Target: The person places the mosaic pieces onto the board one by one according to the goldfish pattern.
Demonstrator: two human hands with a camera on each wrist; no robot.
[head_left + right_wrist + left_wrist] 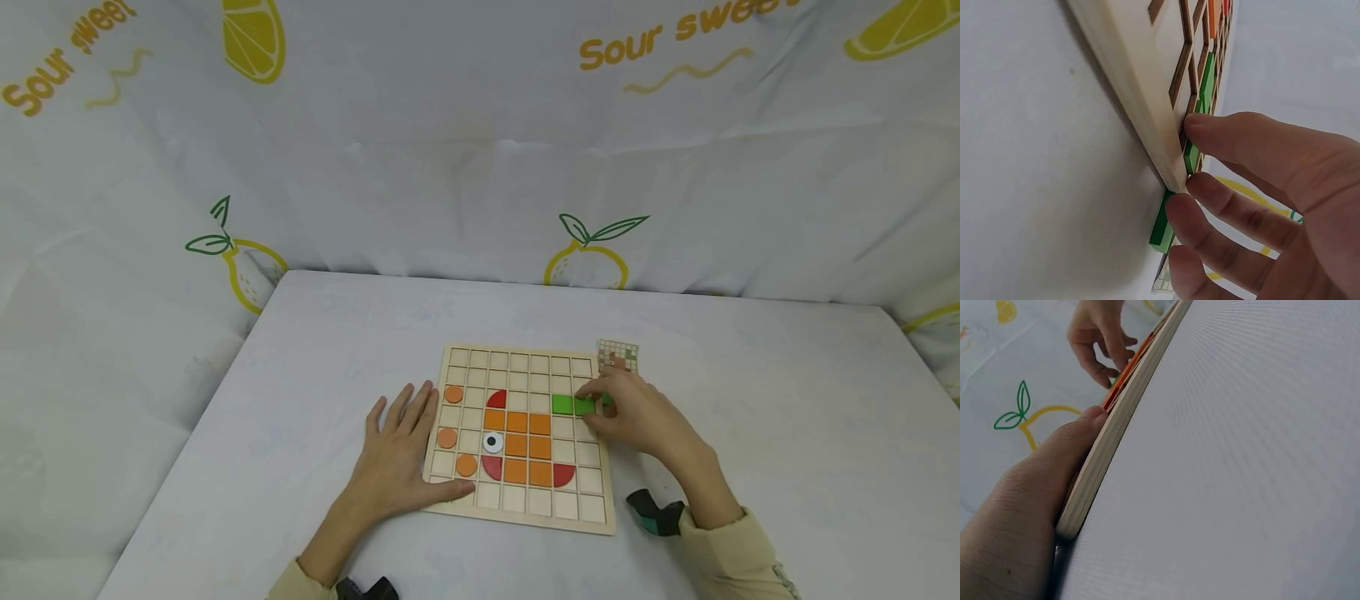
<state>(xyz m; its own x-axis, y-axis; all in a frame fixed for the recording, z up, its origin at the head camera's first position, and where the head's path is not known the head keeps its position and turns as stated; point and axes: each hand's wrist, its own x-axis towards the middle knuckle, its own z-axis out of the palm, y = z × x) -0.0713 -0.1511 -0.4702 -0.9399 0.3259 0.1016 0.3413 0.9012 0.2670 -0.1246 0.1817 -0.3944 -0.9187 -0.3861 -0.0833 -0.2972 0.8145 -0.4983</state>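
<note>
A wooden grid board (517, 517) lies on the table, bearing orange squares (516, 446), red quarter-circles (564, 476), orange discs (466, 465) and an eye disc (492, 442). My left hand (397, 467) lies at its left side, fingers spread, the thumb over the lower left corner. My right hand (645, 414) pinches a green square tile (1192, 156) between thumb and index finger at the board's right edge. Beside that tile, another green square (562, 404) sits in its cell. A further green piece (1161, 228) lies off the board, beneath the right hand's other fingers.
A small pattern card (618, 353) lies by the board's upper right corner, partly behind the right hand. Dark wrist straps (655, 512) show at both sleeves. A white cloth (450, 167) with lemon prints hangs behind the table (360, 325).
</note>
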